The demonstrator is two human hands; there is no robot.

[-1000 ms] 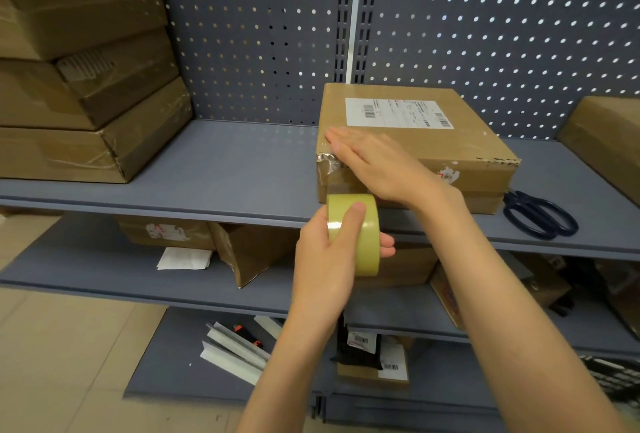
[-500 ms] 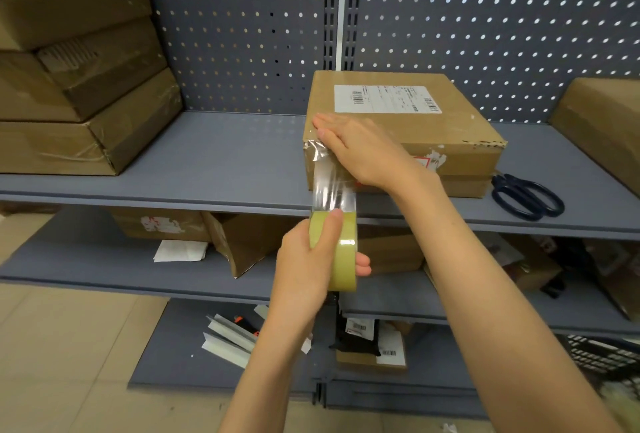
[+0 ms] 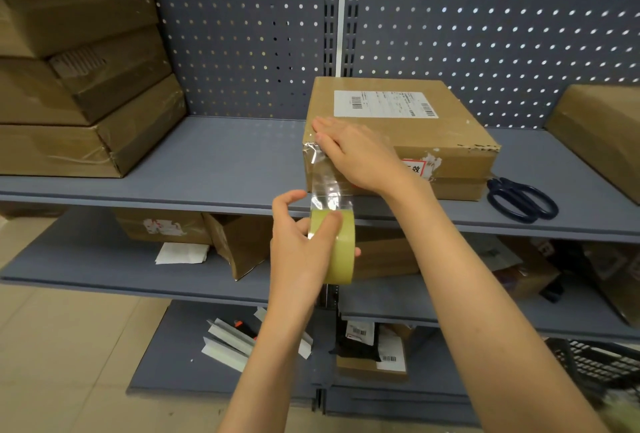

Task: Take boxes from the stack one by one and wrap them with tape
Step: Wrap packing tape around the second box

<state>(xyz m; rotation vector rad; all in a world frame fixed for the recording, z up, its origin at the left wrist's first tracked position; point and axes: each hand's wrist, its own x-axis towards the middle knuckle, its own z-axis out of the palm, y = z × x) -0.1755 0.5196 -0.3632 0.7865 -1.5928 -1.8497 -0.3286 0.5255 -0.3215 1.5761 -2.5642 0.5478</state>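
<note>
A flat brown cardboard box (image 3: 446,131) with a white shipping label lies on the grey top shelf (image 3: 221,169). My right hand (image 3: 356,155) lies flat over its front left corner, fingers straight, pressing the end of a clear tape strip (image 3: 325,186) onto it. The strip runs down the box's front face to a yellowish tape roll (image 3: 341,252), which my left hand (image 3: 301,249) grips just below the shelf's front edge, thumb over the roll's rim. A stack of brown boxes (image 3: 79,86) stands at the shelf's left end.
Dark blue scissors (image 3: 523,200) lie on the shelf right of the box. Another brown box (image 3: 602,134) stands at the far right. Perforated back panels rise behind. Lower shelves hold more boxes, a white paper (image 3: 181,254) and small parcels.
My left hand has drawn the roll down and away from the box, so the clear strip is longer. My right hand has stayed on the corner.
</note>
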